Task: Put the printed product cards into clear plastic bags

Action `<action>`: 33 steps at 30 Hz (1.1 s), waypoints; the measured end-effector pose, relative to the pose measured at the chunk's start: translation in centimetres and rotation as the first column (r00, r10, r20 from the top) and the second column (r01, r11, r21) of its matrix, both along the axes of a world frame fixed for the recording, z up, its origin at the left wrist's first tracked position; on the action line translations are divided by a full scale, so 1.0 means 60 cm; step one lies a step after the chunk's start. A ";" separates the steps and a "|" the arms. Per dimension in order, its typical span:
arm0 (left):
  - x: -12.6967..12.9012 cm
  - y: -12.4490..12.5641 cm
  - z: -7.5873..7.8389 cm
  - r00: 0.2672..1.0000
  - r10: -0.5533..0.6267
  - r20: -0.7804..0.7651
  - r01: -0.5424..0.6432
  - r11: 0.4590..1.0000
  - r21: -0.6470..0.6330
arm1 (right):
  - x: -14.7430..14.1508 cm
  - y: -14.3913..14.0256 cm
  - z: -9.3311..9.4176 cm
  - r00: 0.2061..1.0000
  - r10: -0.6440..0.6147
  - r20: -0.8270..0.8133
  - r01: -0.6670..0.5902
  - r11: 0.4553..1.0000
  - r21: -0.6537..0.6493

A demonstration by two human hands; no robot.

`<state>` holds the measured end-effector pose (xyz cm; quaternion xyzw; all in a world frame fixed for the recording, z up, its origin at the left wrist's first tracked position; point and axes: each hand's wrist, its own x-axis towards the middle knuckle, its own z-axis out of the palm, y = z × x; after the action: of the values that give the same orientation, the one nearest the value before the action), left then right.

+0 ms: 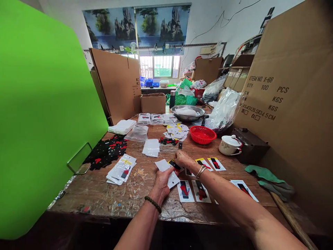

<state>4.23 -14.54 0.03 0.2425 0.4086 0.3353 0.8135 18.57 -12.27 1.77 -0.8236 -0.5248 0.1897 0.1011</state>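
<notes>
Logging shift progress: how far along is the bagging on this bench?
Done: a stack of filled packets lies left of the hands. In hand: left hand holds a white bag while right hand feeds in a printed card. Left: loose cards in front and a black-and-red parts pile.

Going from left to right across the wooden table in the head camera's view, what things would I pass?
Black and red pile → packets stack → left hand holding a white pouch → right hand → red basket → lidded white cup → green cloth.
</notes>
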 end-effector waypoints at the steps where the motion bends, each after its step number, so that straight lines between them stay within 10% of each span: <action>1: 0.000 0.000 -0.001 1.000 0.001 0.002 -0.001 1.000 0.000 | 0.000 0.000 0.002 1.000 -0.007 -0.007 0.007 1.000 0.001; 16: -0.014 0.003 0.012 0.999 -0.024 0.030 0.026 0.998 -0.060 | -0.008 -0.020 0.029 0.897 -0.152 -0.415 0.164 0.986 -0.006; 21: -0.064 0.021 0.027 0.991 0.077 0.111 -0.066 0.993 -0.095 | -0.011 -0.066 0.043 0.704 -0.072 -0.707 0.140 0.989 0.038; 26: -0.106 0.029 0.038 0.962 0.233 0.145 -0.215 0.968 -0.131 | -0.053 -0.132 0.026 0.318 0.068 -0.946 0.098 0.990 0.104; 33: -0.124 -0.001 0.031 0.918 0.340 0.205 -0.321 0.939 -0.122 | -0.151 -0.202 0.004 0.140 0.169 -0.976 0.237 0.951 0.199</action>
<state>-3.22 -14.59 1.90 0.0957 0.3640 0.4752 0.7953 9.51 -24.38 2.01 -0.4807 -0.3322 0.5963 0.5504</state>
